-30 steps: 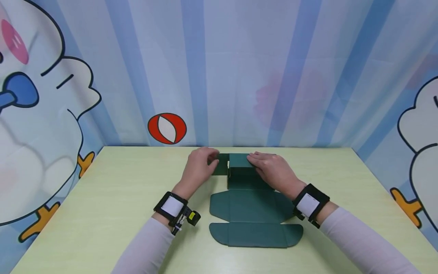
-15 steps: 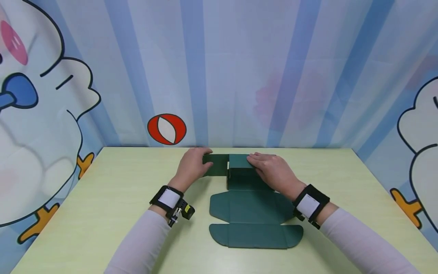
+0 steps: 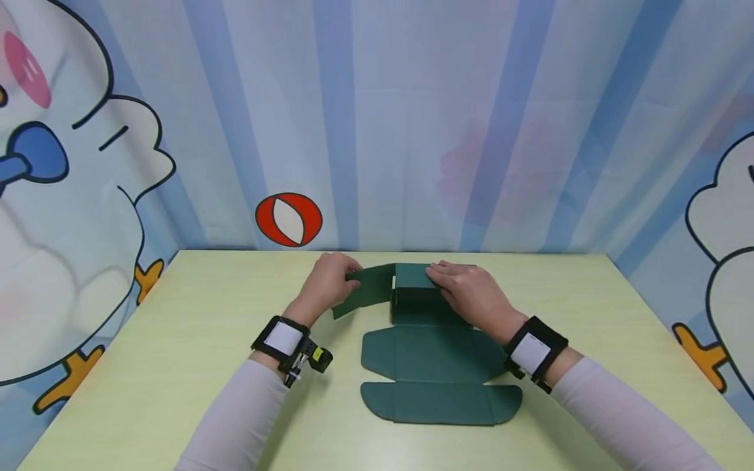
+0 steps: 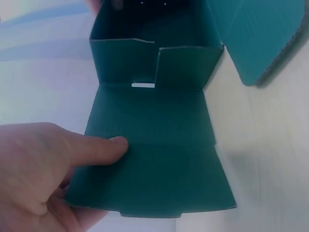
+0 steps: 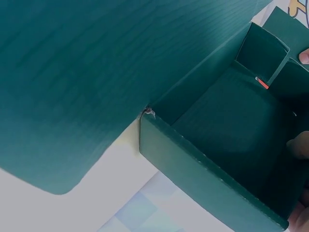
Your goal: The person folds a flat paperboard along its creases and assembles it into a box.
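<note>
A dark green cardboard box (image 3: 413, 276), partly folded, stands near the table's far edge, its lid (image 3: 436, 353) laid out towards me. At its left side my left hand (image 3: 324, 284) pinches the creased side flap (image 4: 159, 179), thumb on the upper face and fingers beneath in the left wrist view. That flap slants outward from the box. My right hand (image 3: 474, 294) grips the far wall at the right; its thumb (image 5: 300, 145) shows inside the box in the right wrist view, fingers outside. Two short end tabs (image 4: 125, 60) stand folded up above a small white slot.
The lid's rounded tuck flap (image 3: 442, 403) lies nearest me on the pale table (image 3: 177, 366). Behind the table hangs a blue striped curtain (image 3: 400, 131) with cartoon prints. Each wrist wears a strapped camera mount (image 3: 283, 340).
My left hand has moved left and slightly towards me, pulling the side flap outward so that it extends and tilts. The right hand has stayed in place on the box.
</note>
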### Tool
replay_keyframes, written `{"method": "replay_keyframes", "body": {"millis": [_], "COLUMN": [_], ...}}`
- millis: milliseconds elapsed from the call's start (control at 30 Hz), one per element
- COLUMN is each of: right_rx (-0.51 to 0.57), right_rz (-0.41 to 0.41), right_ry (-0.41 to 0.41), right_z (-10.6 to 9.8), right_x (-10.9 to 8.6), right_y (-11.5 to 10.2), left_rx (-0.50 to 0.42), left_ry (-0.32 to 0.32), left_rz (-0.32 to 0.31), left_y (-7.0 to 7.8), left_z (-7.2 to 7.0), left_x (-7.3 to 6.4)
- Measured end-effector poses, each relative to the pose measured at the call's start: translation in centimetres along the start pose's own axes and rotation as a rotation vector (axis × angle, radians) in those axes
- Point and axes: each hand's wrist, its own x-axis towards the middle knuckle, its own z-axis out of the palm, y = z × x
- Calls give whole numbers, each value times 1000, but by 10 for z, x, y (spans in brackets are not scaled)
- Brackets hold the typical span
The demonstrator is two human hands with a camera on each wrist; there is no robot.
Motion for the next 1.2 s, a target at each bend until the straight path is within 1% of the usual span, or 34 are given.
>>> {"method": "replay_keyframes", "body": {"millis": [133, 333, 533, 767, 900, 1000, 1200], "right_rx": [5, 5, 4, 10, 6, 2, 5], "right_rz": [-2, 6, 17, 22, 28, 29, 25], "right_ry": [3, 0, -1, 7, 5, 3, -3], "right_z": [1, 1, 0, 2, 4, 4, 2], "right_x": [-1, -1, -1, -2, -2, -1, 2], "right_y": [0, 0, -1, -2, -2, -2, -4], "left_rx": [-25, -47, -60, -75, -93, -110, -134], "left_ry": [-18, -43, -76, -103, -106, -110, -106], "left_rz": [23, 84, 121, 129, 134, 117, 57], "left_y": [2, 5, 15, 27, 33, 36, 42], "left_z": [-1, -3, -6, -2, -1, 1, 4], "left_x": [-2, -5, -7, -7, -8, -10, -11]}}
